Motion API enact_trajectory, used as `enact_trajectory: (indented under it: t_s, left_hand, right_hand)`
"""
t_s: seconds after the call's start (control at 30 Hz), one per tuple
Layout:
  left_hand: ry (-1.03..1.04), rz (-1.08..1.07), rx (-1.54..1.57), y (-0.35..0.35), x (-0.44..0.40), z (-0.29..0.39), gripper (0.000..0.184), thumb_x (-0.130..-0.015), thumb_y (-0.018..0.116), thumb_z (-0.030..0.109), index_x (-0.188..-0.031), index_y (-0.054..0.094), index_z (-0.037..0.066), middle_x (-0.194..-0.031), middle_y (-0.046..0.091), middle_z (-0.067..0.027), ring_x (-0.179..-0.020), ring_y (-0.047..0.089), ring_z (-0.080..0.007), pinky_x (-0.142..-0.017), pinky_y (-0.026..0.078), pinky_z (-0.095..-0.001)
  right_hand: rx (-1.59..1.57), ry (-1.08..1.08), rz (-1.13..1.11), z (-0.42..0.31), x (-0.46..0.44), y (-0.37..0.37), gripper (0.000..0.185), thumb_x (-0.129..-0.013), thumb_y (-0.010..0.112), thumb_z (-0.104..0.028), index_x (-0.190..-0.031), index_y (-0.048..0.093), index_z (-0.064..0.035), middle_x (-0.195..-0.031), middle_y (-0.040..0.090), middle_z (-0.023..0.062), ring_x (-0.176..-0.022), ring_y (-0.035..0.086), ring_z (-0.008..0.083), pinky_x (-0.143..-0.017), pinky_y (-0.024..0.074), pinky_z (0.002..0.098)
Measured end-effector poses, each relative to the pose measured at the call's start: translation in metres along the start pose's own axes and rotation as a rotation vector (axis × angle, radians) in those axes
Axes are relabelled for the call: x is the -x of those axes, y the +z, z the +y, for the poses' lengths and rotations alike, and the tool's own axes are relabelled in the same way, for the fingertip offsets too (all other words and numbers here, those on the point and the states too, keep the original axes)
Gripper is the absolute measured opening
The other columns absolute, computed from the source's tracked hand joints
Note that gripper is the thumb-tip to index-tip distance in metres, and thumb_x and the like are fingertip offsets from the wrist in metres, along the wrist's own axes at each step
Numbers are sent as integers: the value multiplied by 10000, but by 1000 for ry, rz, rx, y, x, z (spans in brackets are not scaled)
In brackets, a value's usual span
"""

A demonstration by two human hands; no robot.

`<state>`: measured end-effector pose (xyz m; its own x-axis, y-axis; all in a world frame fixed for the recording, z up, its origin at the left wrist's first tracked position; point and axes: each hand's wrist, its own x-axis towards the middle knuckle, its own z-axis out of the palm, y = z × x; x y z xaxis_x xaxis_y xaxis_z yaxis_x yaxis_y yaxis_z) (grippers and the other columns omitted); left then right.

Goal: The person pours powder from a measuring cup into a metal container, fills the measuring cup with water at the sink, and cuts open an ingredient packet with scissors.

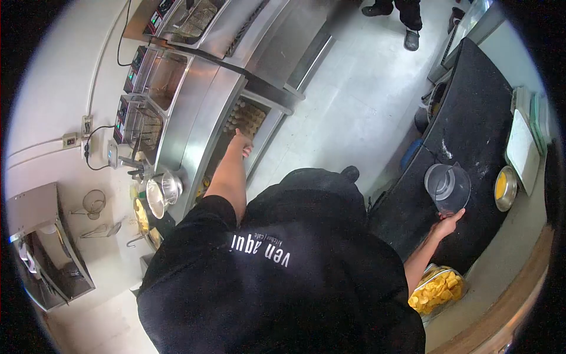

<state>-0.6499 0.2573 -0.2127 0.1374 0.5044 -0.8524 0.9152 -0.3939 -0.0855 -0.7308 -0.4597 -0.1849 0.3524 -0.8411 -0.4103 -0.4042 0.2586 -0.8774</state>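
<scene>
My left hand (241,143) reaches into a shelf under the steel counter, beside trays of eggs (250,118). One finger stretches toward the eggs and the others bend apart from it; I see nothing held. On the right, my right hand (451,224) grips the near side of a clear plastic jug (463,186) on the black worktop (466,112). A pale round shape shows inside the jug, but its contents are unclear. A metal bowl (506,203) with something yellow in it sits right of the jug.
Fryers with baskets (144,127) line the left counter, with metal bowls (171,187) nearby. A container of yellow chips (437,292) stands by my right forearm. Boards or trays (523,141) lean at far right. Another person's legs (408,15) are on the floor ahead.
</scene>
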Motion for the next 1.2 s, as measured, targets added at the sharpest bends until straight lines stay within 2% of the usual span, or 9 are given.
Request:
enact_trajectory:
  t_s: [0.13,0.17,0.2,0.23,0.33,0.37,0.53,0.77,1.2]
  left_hand:
    - [426,181,-75,21,-18,11,850,-774,605,169,-1412,65,13,-762,643,-214,-641,651,-299,-591,523,-422]
    - [562,409,-534,31,-43,11,674,-754,602,253,-1288,347,-69,-978,623,-257,-894,627,-342,-779,498,-413]
    - [695,417,-429,40,-18,23,423,-664,646,280,-887,603,-78,-781,650,-189,-746,632,-374,-648,484,-416]
    - [1113,732,-199,65,-92,9,509,-727,603,418,-870,637,-70,-851,644,-218,-815,623,-367,-725,465,-435]
    - [777,15,-614,72,-49,91,709,-801,474,573,-1183,521,-23,-1150,559,-243,-1020,569,-321,-875,432,-402]
    - [1296,282,-397,82,3,91,605,-787,575,460,-1184,530,6,-1063,604,-217,-923,606,-313,-834,452,-406]
    - [1059,55,-426,119,74,183,615,-725,678,249,-1226,473,-42,-901,650,-215,-747,662,-260,-617,533,-354]
    - [1189,-326,-464,167,132,233,692,-779,665,251,-1323,359,-50,-845,653,-199,-664,650,-215,-572,523,-317]
    - [1525,-636,-604,177,301,259,788,-837,580,444,-1388,251,-14,-1157,556,-217,-746,663,-227,-696,507,-325]
  right_hand:
    - [132,-82,2,-10,10,1,627,-885,470,-534,-482,414,-57,-490,415,42,-486,423,174,-512,375,314]
    - [302,-134,15,-11,10,-3,652,-892,451,-538,-480,459,-33,-489,449,51,-493,442,194,-512,373,326]
    - [312,-124,-15,-14,13,-6,635,-899,457,-517,-496,514,-29,-497,475,47,-499,464,188,-518,386,327]
    - [299,-105,-21,-12,10,-8,555,-904,482,-470,-561,569,-43,-525,498,30,-502,488,169,-513,407,331]
    - [522,-109,-8,-15,11,-8,684,-902,372,-547,-622,595,37,-576,556,177,-582,557,320,-631,416,449]
    - [556,-78,-36,-16,14,-11,737,-901,335,-573,-643,604,63,-593,575,226,-608,580,370,-670,419,488]
    - [419,78,-184,-9,21,-14,826,-778,349,-751,-536,614,-8,-519,583,98,-539,600,220,-602,465,349]
    - [-105,-180,30,35,55,3,460,-808,641,-415,-574,599,-21,-530,548,36,-493,496,105,-477,386,269]
    - [-67,-195,-1,-11,146,7,305,-791,605,-211,-561,583,-13,-531,515,-2,-494,451,79,-455,339,258]
